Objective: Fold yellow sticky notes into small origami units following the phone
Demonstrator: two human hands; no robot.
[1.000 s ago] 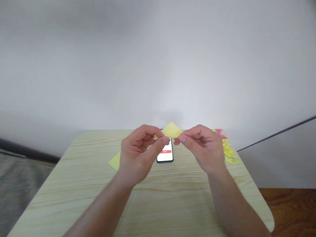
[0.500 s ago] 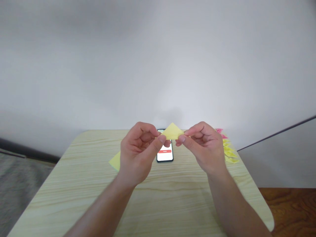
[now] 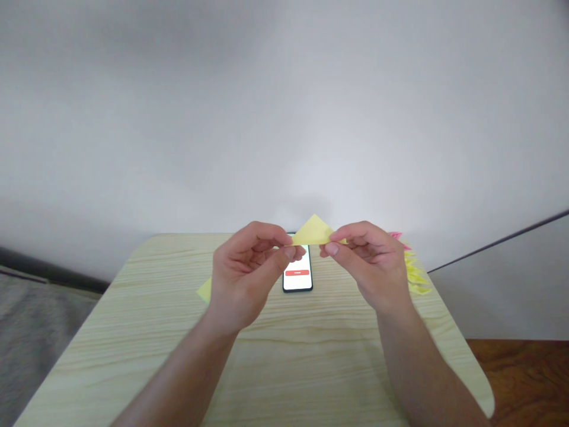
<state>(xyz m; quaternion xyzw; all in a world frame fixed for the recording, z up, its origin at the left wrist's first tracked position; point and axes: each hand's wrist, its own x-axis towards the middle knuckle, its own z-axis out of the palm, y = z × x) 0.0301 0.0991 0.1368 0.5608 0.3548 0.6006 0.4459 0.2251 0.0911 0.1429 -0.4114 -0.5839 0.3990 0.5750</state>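
A folded piece of yellow paper [image 3: 313,230], shaped like a triangle with its point up, is held in the air above the table. My left hand [image 3: 251,270] pinches its left corner between thumb and fingers. At the right corner, my right hand [image 3: 371,261] grips it the same way. Behind and below the paper lies a phone [image 3: 297,281] with a lit white screen and a red bar; the hands and paper cover part of it. More yellow paper [image 3: 204,290] shows partly from behind my left hand.
Several yellow folded paper pieces [image 3: 415,276] and a pink one [image 3: 397,237] lie near the right edge of the light wood-grain table [image 3: 302,367]. A white wall [image 3: 284,118] rises behind the table's far edge.
The yellow paper has shifted slightly up and to the right, and its lower strip below the thumbs no longer shows. Both hands keep their pinch, with the left moved a little left.
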